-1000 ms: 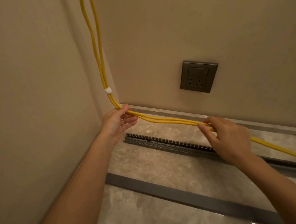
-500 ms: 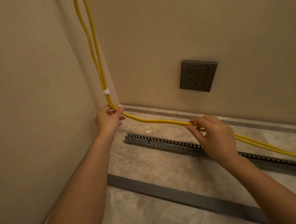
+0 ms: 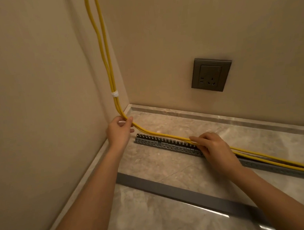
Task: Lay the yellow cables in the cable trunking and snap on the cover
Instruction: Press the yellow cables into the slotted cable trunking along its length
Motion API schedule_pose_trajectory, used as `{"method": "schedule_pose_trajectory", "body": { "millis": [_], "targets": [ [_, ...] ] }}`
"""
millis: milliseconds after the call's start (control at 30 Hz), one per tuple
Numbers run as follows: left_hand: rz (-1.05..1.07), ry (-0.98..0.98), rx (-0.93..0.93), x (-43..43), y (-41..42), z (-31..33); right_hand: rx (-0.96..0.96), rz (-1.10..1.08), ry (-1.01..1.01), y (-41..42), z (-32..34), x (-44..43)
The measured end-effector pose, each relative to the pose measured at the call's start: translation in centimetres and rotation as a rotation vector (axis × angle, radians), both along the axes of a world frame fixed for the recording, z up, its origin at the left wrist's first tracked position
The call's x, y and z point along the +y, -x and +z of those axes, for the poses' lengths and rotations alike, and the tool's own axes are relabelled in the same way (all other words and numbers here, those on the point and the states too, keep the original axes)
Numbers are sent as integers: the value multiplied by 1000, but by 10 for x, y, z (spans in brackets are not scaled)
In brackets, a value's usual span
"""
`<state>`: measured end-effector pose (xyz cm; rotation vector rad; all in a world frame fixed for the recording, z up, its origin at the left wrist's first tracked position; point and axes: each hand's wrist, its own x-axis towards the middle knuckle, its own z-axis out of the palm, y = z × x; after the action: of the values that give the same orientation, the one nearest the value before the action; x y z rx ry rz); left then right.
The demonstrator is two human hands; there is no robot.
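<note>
Two yellow cables [image 3: 108, 64] hang down the room's corner, bound by a white tie [image 3: 114, 94], then bend right along the floor. My left hand [image 3: 119, 129] grips them at the bend near the corner. My right hand [image 3: 212, 146] pinches them lower, just over the slotted grey trunking [image 3: 159, 142] that lies on the floor along the back wall. To the right of my right hand the cables run along the trunking to the frame's edge. The flat grey cover strip [image 3: 178, 190] lies loose on the floor, nearer to me.
A grey wall socket [image 3: 211, 74] sits on the back wall above the trunking. Beige walls meet in the corner at the left. The floor is marble tile with a matching skirting [image 3: 218, 115] along both walls.
Both hands have lowered the cables toward the floor. My right hand has come down onto the trunking, and my left hand has moved down and closer to the corner.
</note>
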<state>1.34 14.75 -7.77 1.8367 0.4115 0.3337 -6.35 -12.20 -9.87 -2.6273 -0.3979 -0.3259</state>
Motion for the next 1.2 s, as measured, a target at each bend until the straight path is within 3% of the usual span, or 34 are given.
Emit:
{"method": "schedule_pose_trajectory", "body": {
  "millis": [467, 800, 1200],
  "targets": [
    [-50, -263, 72, -23, 4, -14, -76, 42, 19, 13, -6, 8],
    [-45, -49, 124, 0, -5, -19, 28, 126, 106, 2, 2, 19],
    [26, -257, 114, -6, 8, -25, 67, 76, 162, 10, 2, 29]
  ]
}}
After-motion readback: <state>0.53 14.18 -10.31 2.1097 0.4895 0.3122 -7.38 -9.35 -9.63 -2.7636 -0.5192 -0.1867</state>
